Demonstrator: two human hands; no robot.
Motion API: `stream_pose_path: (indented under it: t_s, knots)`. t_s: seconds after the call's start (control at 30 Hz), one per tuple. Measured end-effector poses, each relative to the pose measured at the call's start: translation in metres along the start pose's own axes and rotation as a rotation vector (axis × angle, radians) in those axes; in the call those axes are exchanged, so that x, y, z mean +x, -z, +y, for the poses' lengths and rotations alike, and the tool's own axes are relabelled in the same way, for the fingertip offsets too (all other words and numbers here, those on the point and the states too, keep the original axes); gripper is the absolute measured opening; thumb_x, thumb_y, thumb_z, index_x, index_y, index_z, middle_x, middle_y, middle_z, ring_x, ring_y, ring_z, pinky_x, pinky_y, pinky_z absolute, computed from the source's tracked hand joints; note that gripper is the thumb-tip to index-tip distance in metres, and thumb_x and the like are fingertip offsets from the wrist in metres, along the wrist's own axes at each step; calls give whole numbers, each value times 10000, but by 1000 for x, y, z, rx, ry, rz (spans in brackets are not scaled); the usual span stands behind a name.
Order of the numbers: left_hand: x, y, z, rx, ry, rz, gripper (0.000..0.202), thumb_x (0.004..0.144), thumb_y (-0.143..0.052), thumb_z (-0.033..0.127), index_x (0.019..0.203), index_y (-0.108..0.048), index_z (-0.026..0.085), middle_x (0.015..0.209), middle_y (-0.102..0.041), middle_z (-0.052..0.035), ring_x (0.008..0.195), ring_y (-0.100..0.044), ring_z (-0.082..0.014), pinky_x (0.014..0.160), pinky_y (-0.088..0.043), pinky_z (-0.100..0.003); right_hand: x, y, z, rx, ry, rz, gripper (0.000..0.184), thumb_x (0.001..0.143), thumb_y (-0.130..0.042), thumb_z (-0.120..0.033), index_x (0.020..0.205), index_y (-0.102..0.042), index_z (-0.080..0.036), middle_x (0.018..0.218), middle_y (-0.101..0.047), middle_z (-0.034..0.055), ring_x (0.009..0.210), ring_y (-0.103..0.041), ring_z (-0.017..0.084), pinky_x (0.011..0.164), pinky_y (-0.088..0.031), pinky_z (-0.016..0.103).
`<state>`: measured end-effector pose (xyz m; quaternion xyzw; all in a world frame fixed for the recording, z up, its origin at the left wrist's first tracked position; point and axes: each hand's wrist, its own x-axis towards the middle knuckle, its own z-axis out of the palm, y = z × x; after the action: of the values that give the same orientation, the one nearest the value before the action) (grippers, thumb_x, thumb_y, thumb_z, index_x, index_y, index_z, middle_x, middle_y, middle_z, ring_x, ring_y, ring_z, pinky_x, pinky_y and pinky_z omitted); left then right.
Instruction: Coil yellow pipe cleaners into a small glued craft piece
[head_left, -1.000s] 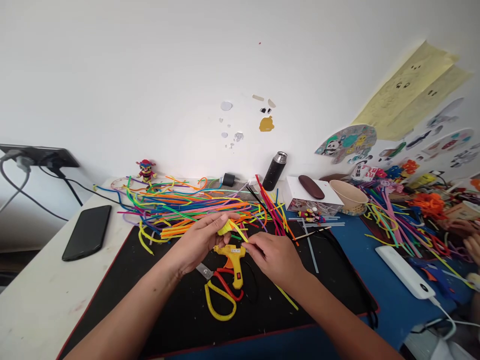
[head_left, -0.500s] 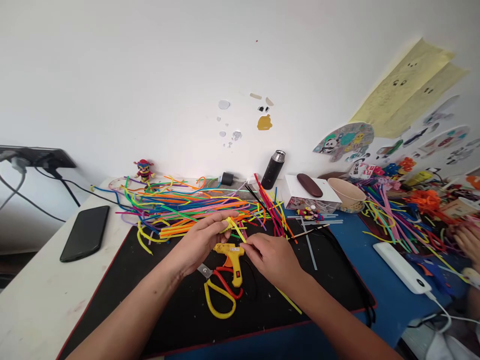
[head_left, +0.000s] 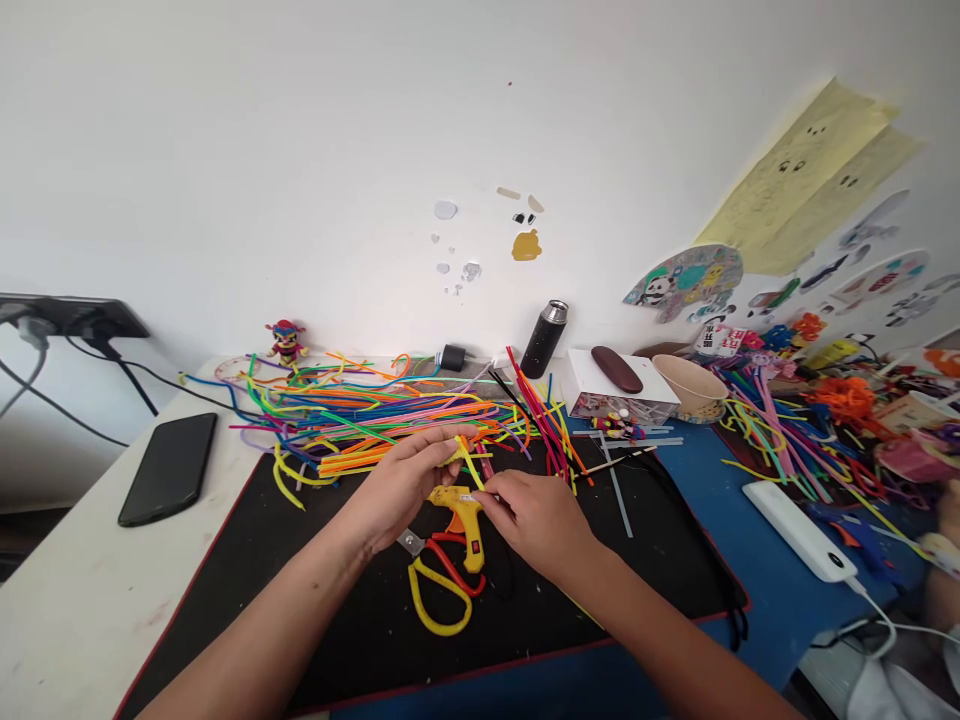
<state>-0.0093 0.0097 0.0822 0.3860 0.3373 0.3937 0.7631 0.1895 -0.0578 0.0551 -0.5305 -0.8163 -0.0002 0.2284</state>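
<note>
Pipe cleaner (head_left: 471, 466), yellow: centre of bench (head_left: 67, 610), twelve o'clock of glue gun (head_left: 466, 515); upper end pinched in left grip (head_left: 401, 480), tail pinched in right grip (head_left: 536, 520). Probable risk: tail slipping, bend springing open.

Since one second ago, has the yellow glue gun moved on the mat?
No. The glue gun lies in the same place against the scissors and their red and yellow handles as before.
</note>
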Motion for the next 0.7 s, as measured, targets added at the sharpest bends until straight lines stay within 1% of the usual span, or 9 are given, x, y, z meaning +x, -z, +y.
stream_pose_path:
  t_s: [0.13,0.27,0.43,0.7]
  knots:
    - [1,1,-1,10,-5,-3,457,665,-934,433,1032,-858,172,888,-669,-56,744,-513,-145,700,-399,-275,0,-2,-2,-16,1,-6,355,1092,-535,-339,804,-677,-186,740,-738,24,634,-685,166,585,-304,311]
    - [2,2,-2,25,-5,-15,456,674,-929,436,1039,-856,172,847,-647,-46,739,-505,-146,697,-392,-276,1,-1,-4,-15,-7,-23,345,1086,-548,-344,805,-679,-191,748,-745,22,643,-691,167,586,-310,302]
    - [2,3,-2,47,-7,-34,435,695,-917,425,1046,-852,175,845,-650,-46,743,-506,-145,698,-389,-279,0,0,-4,12,-44,-37,307,1070,-576,-348,834,-698,-194,777,-762,22,666,-709,174,588,-323,295]
    - [3,4,-2,48,-15,-40,419,690,-918,412,1028,-854,174,812,-652,-38,723,-498,-136,685,-387,-265,0,0,-8,49,-79,-54,305,1057,-589,-342,809,-693,-198,749,-752,16,655,-705,164,594,-337,283]
